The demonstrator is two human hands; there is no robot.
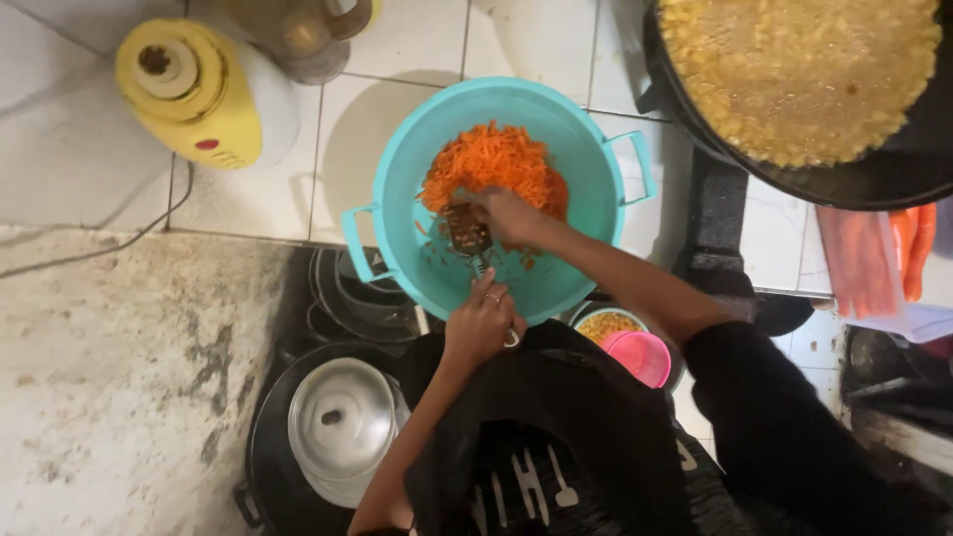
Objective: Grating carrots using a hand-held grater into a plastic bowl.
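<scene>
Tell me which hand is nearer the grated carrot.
Right. The right hand touches the grated carrot inside the basin; the left hand holds the grater handle at the rim.

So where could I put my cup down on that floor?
Bare white tiles lie left of the yellow appliance, and rough concrete spreads left of the steel lid. Around the teal basin and both hands it is crowded.

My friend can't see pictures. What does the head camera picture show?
Seen from above, a person grates carrot into a turquoise basin: the left hand grips the handle of a small grater, and the right hand presses against it beside a pile of grated carrot. A big pan of yellow food sits nearby.
</scene>
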